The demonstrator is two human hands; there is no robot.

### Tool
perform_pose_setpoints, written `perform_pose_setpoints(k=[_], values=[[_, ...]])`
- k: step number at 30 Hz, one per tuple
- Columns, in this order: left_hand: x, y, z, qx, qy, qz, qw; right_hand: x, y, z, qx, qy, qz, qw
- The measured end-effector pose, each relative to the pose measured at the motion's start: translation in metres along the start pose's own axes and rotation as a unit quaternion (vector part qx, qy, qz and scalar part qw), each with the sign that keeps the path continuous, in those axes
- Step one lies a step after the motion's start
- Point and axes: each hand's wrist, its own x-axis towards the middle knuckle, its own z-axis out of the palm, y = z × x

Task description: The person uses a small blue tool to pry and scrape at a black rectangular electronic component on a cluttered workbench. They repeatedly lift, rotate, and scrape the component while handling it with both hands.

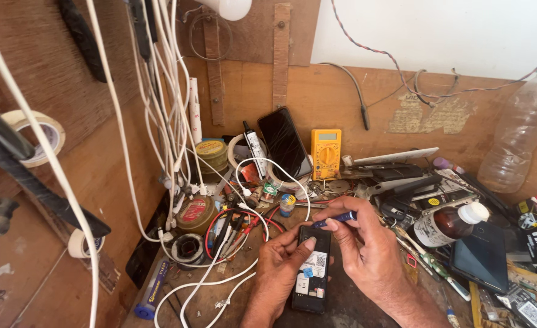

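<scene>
A small black phone (312, 273) lies face down on the wooden bench with its back cover off, showing white stickers inside. My left hand (280, 267) grips its left side, the thumb pressing on the upper part of the open back. My right hand (368, 249) holds a blue-handled screwdriver (335, 220) whose tip points left, just above the phone's top end.
White cables (159, 115) hang at the left. A yellow multimeter (326, 153) and a black smartphone (284, 143) lean on the back wall. A brown bottle (447, 223), a dark tablet (481, 258), round tins (195, 212), tape rolls (44, 136) and small tools crowd the bench. A plastic bottle (520, 133) stands right.
</scene>
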Motion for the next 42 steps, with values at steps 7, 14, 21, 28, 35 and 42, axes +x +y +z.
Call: perform_pose_setpoints(k=[7, 14, 21, 28, 35, 42], values=[[0.0, -0.002, -0.001, -0.013, -0.006, 0.009, 1.0, 0.003, -0.004, 0.001, -0.052, -0.027, 0.02, 0.998], [0.004, -0.009, -0.006, 0.001, -0.003, 0.039, 0.999, 0.009, -0.009, 0.001, -0.12, -0.031, -0.073, 0.99], [0.006, -0.014, -0.008, 0.017, 0.019, 0.048, 0.998, 0.021, -0.017, 0.004, -0.181, -0.052, -0.076, 0.979], [0.006, -0.014, -0.01, 0.02, 0.022, 0.056, 0.998, 0.031, -0.018, 0.007, -0.143, -0.113, -0.059, 0.982], [0.007, -0.02, -0.013, 0.014, 0.016, 0.05, 0.999, 0.031, -0.023, 0.012, -0.192, -0.116, 0.063, 0.972], [0.009, -0.02, -0.012, 0.007, 0.02, 0.065, 0.998, 0.024, -0.019, 0.02, -0.175, -0.059, 0.041, 0.982]])
